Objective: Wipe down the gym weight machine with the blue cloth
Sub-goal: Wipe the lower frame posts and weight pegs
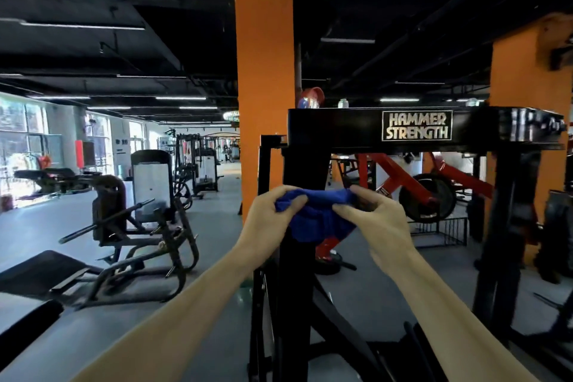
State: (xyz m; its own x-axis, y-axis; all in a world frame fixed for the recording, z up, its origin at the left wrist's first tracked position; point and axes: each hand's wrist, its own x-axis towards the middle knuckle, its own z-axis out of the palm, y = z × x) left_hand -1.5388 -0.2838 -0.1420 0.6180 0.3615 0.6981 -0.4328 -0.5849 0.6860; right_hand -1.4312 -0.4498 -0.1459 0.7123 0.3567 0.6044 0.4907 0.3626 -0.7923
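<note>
**Both hands bunch the blue cloth in front of the black machine frame**

At far left, a row of gym machines stands on the grey floor (46,226) beside bright windows; the nearest is a dark seated machine (136,214) with a long bar angled across it. An orange pillar (265,87) rises behind the centre.

The left hand (269,220) reaches forward with its fingers curled, thumb and fingertips pinching the left end of the blue cloth (319,214). The cloth is gathered into a crumpled bundle between the two hands, with a fold hanging below them. It sits just in front of the black upright post (305,170) of the weight machine; whether it touches the post cannot be told.

The right hand (375,217) grips the cloth's right end, thumb on top and index finger pressed in from below, the other fingers curled loosely behind.

To the right, the machine's black crossbeam (356,125) carries a plate reading "HAMMER STRENGTH" (417,125). Behind it stands a red plate-loaded machine (428,186) and a second orange pillar (524,77).
</note>
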